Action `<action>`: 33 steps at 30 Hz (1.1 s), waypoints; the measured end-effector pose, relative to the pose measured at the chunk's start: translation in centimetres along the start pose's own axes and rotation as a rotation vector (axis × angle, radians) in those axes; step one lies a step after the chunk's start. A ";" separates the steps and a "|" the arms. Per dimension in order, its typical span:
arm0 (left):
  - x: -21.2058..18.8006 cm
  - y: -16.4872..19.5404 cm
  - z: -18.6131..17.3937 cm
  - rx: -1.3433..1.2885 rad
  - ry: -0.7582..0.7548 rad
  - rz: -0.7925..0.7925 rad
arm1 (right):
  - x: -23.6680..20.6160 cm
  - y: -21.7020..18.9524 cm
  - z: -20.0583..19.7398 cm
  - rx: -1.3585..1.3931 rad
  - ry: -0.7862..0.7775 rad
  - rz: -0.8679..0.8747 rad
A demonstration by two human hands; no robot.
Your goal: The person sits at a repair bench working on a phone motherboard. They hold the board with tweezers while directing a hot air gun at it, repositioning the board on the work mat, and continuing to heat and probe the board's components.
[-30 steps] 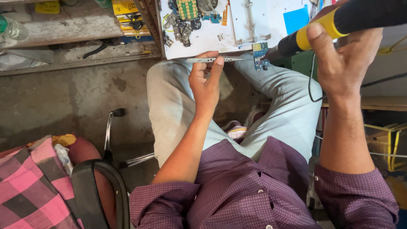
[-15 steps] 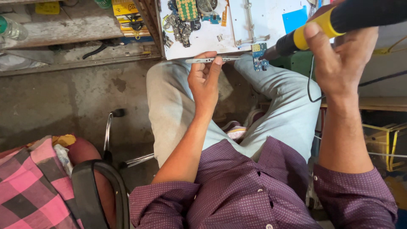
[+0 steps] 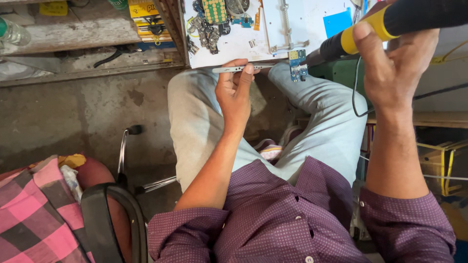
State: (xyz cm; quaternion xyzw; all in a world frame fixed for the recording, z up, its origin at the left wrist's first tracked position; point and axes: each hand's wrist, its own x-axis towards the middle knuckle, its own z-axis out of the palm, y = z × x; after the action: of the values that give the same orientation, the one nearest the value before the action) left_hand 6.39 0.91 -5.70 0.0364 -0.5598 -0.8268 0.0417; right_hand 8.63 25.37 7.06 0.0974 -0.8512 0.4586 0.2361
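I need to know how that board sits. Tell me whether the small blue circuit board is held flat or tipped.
Tipped: the small blue circuit board hangs off the tweezers in the left hand, beside the tool in the right hand.

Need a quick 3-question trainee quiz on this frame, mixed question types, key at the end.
1. True or false: the left hand pinches tweezers that hold a small blue circuit board.
2. Which colour is the band on the black tool in the right hand? A) red B) yellow C) green
3. Fill in: the tool's dark tip points toward the ____ board, at the edge of the white work surface.

Key: 1 true; 2 B; 3 blue
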 end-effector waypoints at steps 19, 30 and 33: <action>-0.1 0.3 -0.2 0.045 0.004 -0.006 | 0.8 -1.6 0.9 0.008 -0.033 -0.014; 0.1 -0.7 -0.3 -0.063 -0.015 0.003 | 1.2 -1.9 1.5 0.076 -0.034 0.009; 0.2 -0.9 -0.3 -0.111 -0.030 0.015 | 1.2 -2.1 1.7 0.117 -0.046 0.027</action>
State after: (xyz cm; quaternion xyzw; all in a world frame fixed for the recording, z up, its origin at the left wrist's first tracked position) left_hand 6.23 0.92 -6.71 0.0176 -0.5137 -0.8568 0.0413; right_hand 7.90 22.86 8.44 0.1098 -0.8293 0.5084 0.2042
